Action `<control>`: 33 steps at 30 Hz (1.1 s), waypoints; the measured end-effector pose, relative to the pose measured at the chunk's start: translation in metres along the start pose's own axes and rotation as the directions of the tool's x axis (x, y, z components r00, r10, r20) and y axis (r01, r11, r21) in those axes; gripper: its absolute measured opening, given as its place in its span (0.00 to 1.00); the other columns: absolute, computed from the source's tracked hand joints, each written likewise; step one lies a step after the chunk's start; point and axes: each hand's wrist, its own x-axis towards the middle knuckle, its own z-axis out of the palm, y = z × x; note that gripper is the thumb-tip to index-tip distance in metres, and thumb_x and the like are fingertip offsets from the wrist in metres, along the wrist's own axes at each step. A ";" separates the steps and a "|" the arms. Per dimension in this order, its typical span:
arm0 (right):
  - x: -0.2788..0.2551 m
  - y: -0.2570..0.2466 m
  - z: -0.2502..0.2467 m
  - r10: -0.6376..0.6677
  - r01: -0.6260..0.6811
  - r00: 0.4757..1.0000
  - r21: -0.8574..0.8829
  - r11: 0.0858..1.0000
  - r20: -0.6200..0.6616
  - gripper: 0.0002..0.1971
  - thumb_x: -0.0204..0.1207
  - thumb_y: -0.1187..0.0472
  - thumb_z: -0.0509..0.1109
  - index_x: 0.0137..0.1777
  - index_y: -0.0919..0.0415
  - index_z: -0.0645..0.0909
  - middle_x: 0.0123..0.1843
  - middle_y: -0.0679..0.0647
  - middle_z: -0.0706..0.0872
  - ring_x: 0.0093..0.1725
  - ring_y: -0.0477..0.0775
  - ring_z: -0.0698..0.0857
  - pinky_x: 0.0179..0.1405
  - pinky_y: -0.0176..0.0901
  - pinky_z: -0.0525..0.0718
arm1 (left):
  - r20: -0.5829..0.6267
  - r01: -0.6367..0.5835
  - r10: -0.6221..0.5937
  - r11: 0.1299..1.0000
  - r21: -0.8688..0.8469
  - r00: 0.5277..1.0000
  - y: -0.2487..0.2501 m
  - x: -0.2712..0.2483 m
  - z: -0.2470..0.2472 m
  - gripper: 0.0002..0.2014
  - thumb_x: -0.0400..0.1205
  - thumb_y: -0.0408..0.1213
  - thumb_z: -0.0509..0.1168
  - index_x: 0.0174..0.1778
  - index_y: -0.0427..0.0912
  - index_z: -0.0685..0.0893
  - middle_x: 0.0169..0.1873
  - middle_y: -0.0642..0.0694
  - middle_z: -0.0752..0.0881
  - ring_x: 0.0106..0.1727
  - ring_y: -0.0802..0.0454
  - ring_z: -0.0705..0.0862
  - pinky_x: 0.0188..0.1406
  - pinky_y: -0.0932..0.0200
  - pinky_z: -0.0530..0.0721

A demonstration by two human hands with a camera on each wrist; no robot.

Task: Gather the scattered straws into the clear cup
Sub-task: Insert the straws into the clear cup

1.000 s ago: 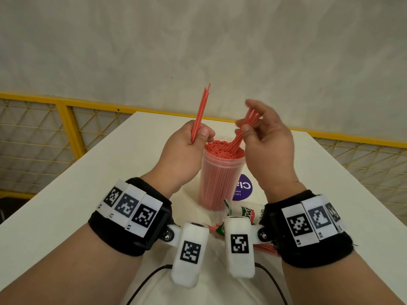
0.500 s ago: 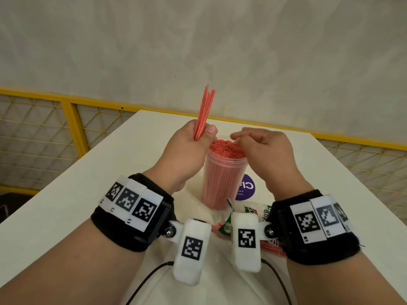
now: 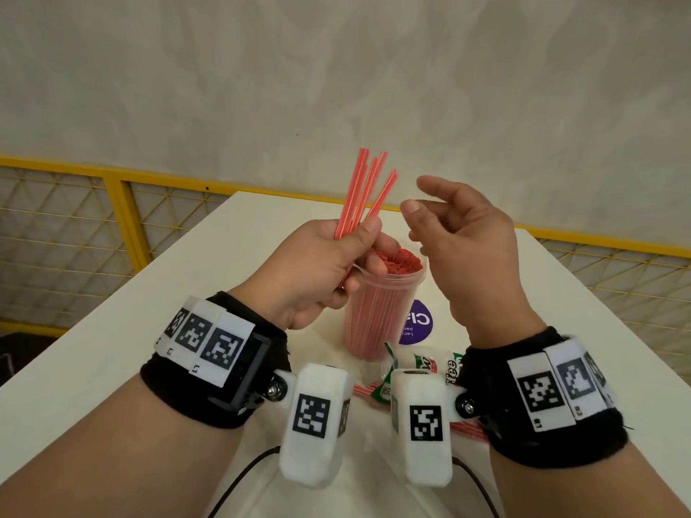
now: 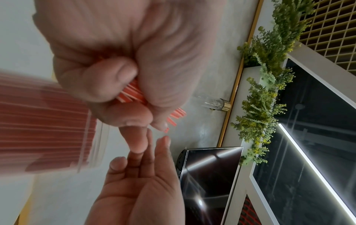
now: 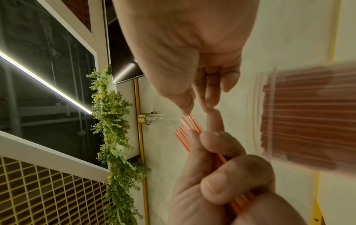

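table [image 3: 112, 360] first: white, with the clear cup [image 3: 377, 315] standing upright near its middle, already packed tight with red straws whose ends fill the mouth. judging by that, most of the gathering looks done. just beside the cup on the far right side lies a purple round sticker [image 3: 420, 323], and on the near side some snack packets [image 3: 422, 364] sit over a few more straws on the table [image 3: 364, 389], mostly hidden by the wrist cameras, so i cannot tell how many.

left hand [image 3: 318, 271] is raised beside the cup rim, fingers curled and thumb pressed down, pinching a small bunch of straws [image 3: 364, 192] that fans upward out of the fist. these are not yet in the cup. right hand [image 3: 471, 237] hangs above and just to the right of the cup with fingers loosely spread and nothing in them, its fingertips [image 5: 210, 100] close to the tips of the bunch.

what seems left: feeding the held bunch into an already crowded cup, then picking up the ones by the packets.
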 end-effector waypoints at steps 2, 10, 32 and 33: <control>-0.001 -0.003 -0.002 0.016 -0.018 0.999 0.056 0.998 0.030 0.17 0.77 0.56 0.75 0.64 0.46 0.79 0.41 0.45 0.92 0.36 0.41 0.87 0.39 0.36 0.84 | 0.071 0.006 -0.008 1.000 0.024 0.997 0.000 -0.002 0.001 0.18 0.77 0.54 0.64 0.42 0.42 0.89 0.27 0.47 0.84 0.19 0.58 0.71 0.12 0.71 0.63; -0.004 -0.010 -0.001 -0.007 -0.018 0.995 0.239 0.971 0.103 0.18 0.76 0.66 0.74 0.63 0.48 0.82 0.39 0.61 0.88 0.32 0.47 0.85 0.29 0.34 0.81 | 0.187 0.017 -0.029 0.998 0.062 0.982 -0.001 -0.004 0.003 0.20 0.77 0.53 0.64 0.45 0.37 0.88 0.27 0.46 0.84 0.19 0.59 0.70 0.12 0.71 0.64; 0.012 0.005 -0.021 -0.074 0.142 0.930 0.167 0.976 -0.359 0.16 0.76 0.70 0.71 0.50 0.46 0.74 0.35 0.50 0.86 0.37 0.49 0.88 0.35 0.43 0.88 | -0.075 -0.124 0.263 0.664 0.737 0.962 -0.013 0.007 0.004 0.13 0.78 0.59 0.65 0.53 0.59 0.87 0.49 0.55 0.80 0.50 0.59 0.83 0.47 0.64 0.79; 0.012 0.006 -0.020 -0.081 0.145 0.931 0.155 0.977 -0.357 0.17 0.76 0.70 0.71 0.50 0.46 0.73 0.35 0.49 0.86 0.37 0.48 0.88 0.35 0.43 0.88 | -0.064 -0.120 0.251 0.655 0.746 0.966 -0.012 0.006 0.004 0.17 0.73 0.65 0.65 0.53 0.65 0.85 0.49 0.57 0.76 0.49 0.64 0.80 0.45 0.69 0.75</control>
